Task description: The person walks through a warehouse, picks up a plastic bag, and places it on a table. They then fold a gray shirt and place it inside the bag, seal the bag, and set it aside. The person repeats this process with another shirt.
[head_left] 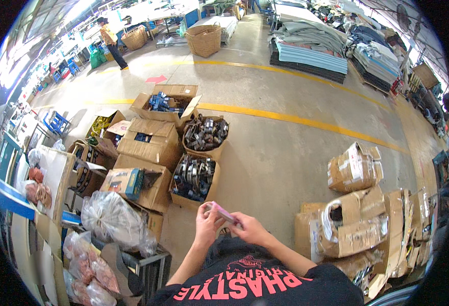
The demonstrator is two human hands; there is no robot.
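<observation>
Pink piece (pixel 221 210): small and flat, held up over the grey floor (pixel 270 168) between two hands, just in front of a black shirt (pixel 285 285).
Left hand (pixel 207 223): fingers pinching the piece's upper-left end.
Right hand (pixel 251 230): fingers pinching its lower-right end.
Open carton (pixel 213 192): on the floor just beyond the left hand, full of dark parts.
Taped carton (pixel 354 171): toward the floor's right edge, well apart from the hands.
Co-worker (pixel 110 42): standing far off, near the floor's far-left corner.
</observation>
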